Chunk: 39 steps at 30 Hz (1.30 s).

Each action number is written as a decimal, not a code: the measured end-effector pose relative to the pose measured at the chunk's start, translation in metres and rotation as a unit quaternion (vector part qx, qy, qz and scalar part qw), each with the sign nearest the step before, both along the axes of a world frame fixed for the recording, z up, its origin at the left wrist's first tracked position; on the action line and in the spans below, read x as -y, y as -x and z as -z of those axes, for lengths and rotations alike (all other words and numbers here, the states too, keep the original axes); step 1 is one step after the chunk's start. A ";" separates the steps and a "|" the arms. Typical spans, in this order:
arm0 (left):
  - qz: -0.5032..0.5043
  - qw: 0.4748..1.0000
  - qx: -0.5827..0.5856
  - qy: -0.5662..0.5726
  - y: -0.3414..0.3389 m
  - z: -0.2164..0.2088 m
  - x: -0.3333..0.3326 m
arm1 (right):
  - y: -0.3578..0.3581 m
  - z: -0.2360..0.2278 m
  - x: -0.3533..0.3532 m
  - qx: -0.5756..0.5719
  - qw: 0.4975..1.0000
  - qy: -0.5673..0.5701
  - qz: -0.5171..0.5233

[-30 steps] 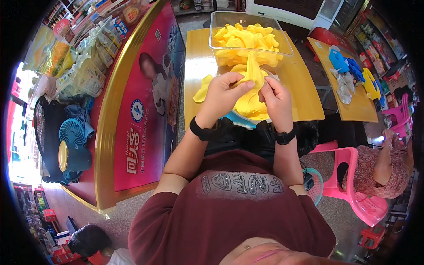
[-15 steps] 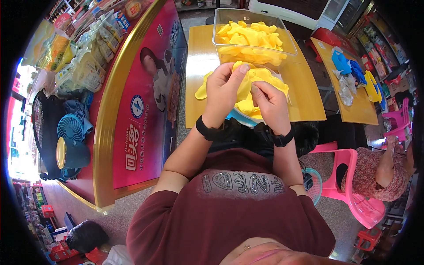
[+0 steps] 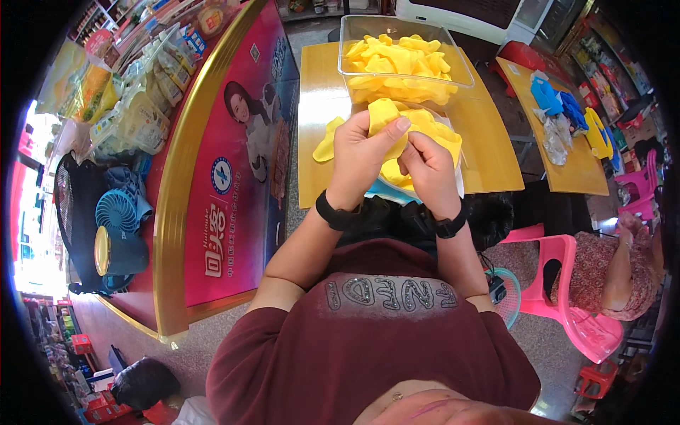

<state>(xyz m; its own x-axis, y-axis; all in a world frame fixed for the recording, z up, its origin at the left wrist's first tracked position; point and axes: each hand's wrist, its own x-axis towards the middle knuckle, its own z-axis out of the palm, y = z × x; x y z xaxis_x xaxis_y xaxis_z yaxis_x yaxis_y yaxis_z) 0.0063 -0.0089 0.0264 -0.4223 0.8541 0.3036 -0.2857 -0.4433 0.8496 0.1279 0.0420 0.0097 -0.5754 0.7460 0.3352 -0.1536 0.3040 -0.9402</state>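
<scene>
A soft yellow piece (image 3: 383, 117), flat with a rounded edge, is pinched between the thumb and fingers of my left hand (image 3: 359, 157). Close beside it, my right hand (image 3: 433, 177) is closed, thumb against curled fingers, at the lower part of the same piece; its exact grip is partly hidden. Under both hands, more yellow pieces (image 3: 440, 133) fill a light container with a blue part (image 3: 397, 193) showing at the near side. One loose yellow piece (image 3: 327, 142) lies on the table left of my left hand.
A clear plastic bin (image 3: 464, 79) heaped with yellow pieces stands at the table's (image 3: 496, 166) far side. A pink-fronted counter (image 3: 234, 177) rises on the left. On the right are a second table (image 3: 567, 159) with blue and yellow items, a pink chair (image 3: 567, 283) and a seated person.
My left thumb has moved slightly right and down, and the yellow piece now stands up higher above my fingers. Both hands remain close together over the container.
</scene>
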 end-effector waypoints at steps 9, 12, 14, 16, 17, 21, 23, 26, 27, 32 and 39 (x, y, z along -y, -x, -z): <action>-0.063 0.998 -0.006 -0.026 -0.007 0.003 -0.006 | -0.007 -0.017 0.003 -0.032 0.989 0.139 -0.031; -0.068 0.997 0.001 -0.032 -0.003 0.002 -0.006 | -0.010 -0.019 0.000 -0.005 0.992 0.121 -0.042; -0.071 0.997 -0.020 -0.027 0.001 0.006 -0.006 | -0.011 -0.018 -0.003 0.012 0.993 0.106 -0.045; -0.083 0.996 -0.038 -0.022 0.002 0.009 -0.006 | -0.009 -0.018 -0.001 0.003 0.995 0.098 -0.033; -0.085 0.995 -0.035 -0.030 0.004 0.009 -0.006 | -0.008 -0.018 0.000 -0.002 0.995 0.095 -0.027; -0.097 0.994 -0.002 -0.055 0.008 0.003 -0.003 | -0.002 -0.014 0.005 -0.035 0.992 0.116 -0.038; -0.097 0.993 0.017 -0.059 0.007 0.001 -0.002 | -0.001 -0.013 0.005 -0.032 0.990 0.129 -0.035; -0.092 0.994 0.030 -0.053 0.005 0.001 -0.002 | -0.001 -0.015 0.006 -0.025 0.987 0.148 -0.052; -0.092 0.994 0.027 -0.049 0.004 0.000 -0.002 | -0.001 -0.014 0.006 -0.027 0.987 0.148 -0.053; -0.083 0.995 0.012 -0.048 -0.001 0.004 -0.004 | -0.001 -0.012 0.006 -0.047 0.986 0.152 -0.050; -0.056 0.998 0.004 -0.016 0.005 0.004 -0.005 | -0.007 -0.015 -0.003 0.021 0.996 0.080 -0.044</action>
<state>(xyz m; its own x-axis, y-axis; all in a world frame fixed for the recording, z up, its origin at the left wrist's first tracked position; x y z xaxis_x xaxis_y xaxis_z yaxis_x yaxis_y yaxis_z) 0.0014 -0.0040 0.0219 -0.5167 0.7918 0.3258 -0.2405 -0.4994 0.8324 0.1354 0.0447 0.0250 -0.6518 0.7343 0.1899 -0.1319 0.1368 -0.9818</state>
